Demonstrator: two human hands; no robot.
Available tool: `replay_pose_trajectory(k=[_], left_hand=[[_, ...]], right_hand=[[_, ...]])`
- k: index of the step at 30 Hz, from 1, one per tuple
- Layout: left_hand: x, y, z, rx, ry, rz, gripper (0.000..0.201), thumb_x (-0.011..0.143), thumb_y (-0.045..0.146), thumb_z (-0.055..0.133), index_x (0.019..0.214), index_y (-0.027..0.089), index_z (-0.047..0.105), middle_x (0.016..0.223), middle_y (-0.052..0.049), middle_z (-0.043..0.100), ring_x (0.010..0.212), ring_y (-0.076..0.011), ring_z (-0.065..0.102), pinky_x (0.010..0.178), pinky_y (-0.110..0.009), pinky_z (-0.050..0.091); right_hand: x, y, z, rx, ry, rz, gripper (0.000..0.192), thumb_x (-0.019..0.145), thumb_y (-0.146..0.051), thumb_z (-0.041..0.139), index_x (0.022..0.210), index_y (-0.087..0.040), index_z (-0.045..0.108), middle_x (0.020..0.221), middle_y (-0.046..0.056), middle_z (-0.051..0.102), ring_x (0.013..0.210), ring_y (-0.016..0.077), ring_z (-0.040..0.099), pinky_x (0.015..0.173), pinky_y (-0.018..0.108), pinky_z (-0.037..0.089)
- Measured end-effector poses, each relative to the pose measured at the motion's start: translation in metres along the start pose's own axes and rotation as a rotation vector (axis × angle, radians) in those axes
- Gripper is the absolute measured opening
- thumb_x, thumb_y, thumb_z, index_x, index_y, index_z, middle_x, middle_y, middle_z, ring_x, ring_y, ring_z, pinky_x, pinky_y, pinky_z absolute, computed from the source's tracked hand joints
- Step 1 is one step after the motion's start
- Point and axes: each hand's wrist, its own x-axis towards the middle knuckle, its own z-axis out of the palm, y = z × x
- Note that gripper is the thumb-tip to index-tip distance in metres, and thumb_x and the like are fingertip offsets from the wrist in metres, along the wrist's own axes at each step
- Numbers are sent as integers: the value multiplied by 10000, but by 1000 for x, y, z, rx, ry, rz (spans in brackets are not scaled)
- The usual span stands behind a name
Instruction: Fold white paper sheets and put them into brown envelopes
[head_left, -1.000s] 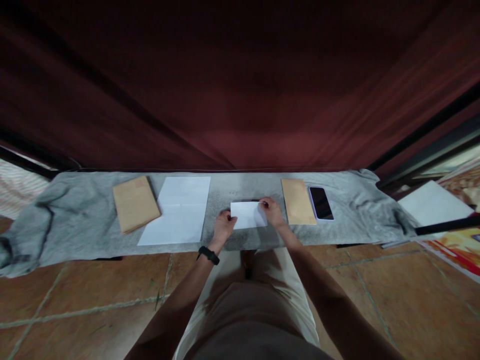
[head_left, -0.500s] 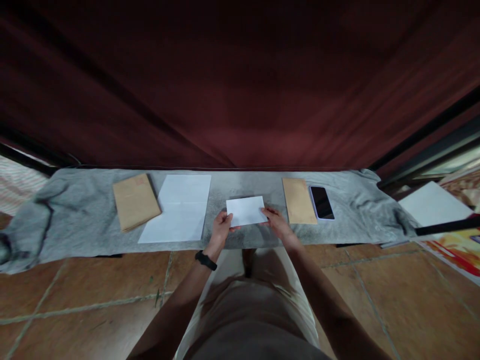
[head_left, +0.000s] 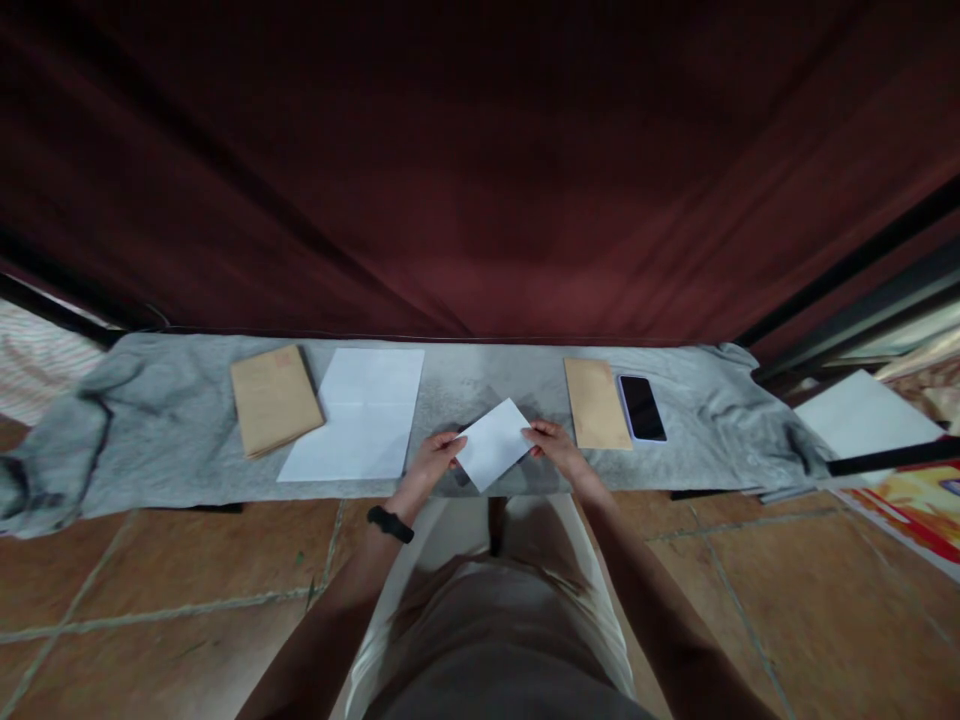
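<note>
A small folded white paper [head_left: 493, 443] is held between both hands, tilted so one corner points up, just above the grey cloth [head_left: 172, 440]. My left hand [head_left: 431, 462], with a black wristband, pinches the paper's left edge. My right hand [head_left: 553, 447] pinches its right edge. To the right of my right hand lies a brown envelope [head_left: 596, 402], with a dark phone [head_left: 642, 407] beside it. To the left lie a creased white sheet [head_left: 360, 414] and a stack of brown envelopes [head_left: 273, 399].
A dark red curtain [head_left: 480, 170] hangs right behind the cloth. Terracotta floor tiles [head_left: 150, 580] lie in front. White paper [head_left: 862, 414] and colourful printed material [head_left: 919, 500] sit at the far right. My light trousers fill the lower middle.
The folded paper lay flat on the cloth under my fingers. Both hands have lifted it and turned it, so it now sits tilted and nearer to me.
</note>
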Motion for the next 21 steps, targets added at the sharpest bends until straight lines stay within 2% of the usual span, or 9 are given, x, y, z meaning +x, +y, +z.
replay_pose_trajectory(k=[4,9,12,15,21], left_hand=[[-9,-4,3,-9,-6,-6,345,649,470,832,729,167,689,541,21,601,444,-102,521,435,-213,332],[-16,-10,15,-94,42,-8,408,704,504,806,872,170,646,725,-10,701,561,-131,667,491,-206,449],[-20,-13,23,-136,36,-13,439,691,503,832,894,173,626,788,-25,718,644,-168,725,561,-238,530],[-23,-15,26,-161,9,-33,477,656,519,860,886,171,629,813,-44,727,686,-195,740,608,-272,563],[-19,-9,23,-134,23,-9,461,603,522,872,828,167,684,756,-20,703,627,-140,649,564,-240,491]], right_hand=[[-5,0,6,79,39,-15,433,682,-592,811,864,-218,687,705,-18,711,567,134,646,545,249,542],[-20,10,24,256,-28,35,496,695,-600,818,963,-203,691,911,66,774,740,188,731,665,302,599],[-24,15,34,179,-29,39,471,663,-556,827,949,-202,708,849,38,758,703,183,705,660,313,600],[-23,17,39,78,8,18,353,670,-490,789,888,-221,715,742,-9,715,631,161,651,618,307,592],[-22,19,34,-5,38,-10,139,679,-390,697,711,-255,695,576,-63,597,517,123,539,482,241,518]])
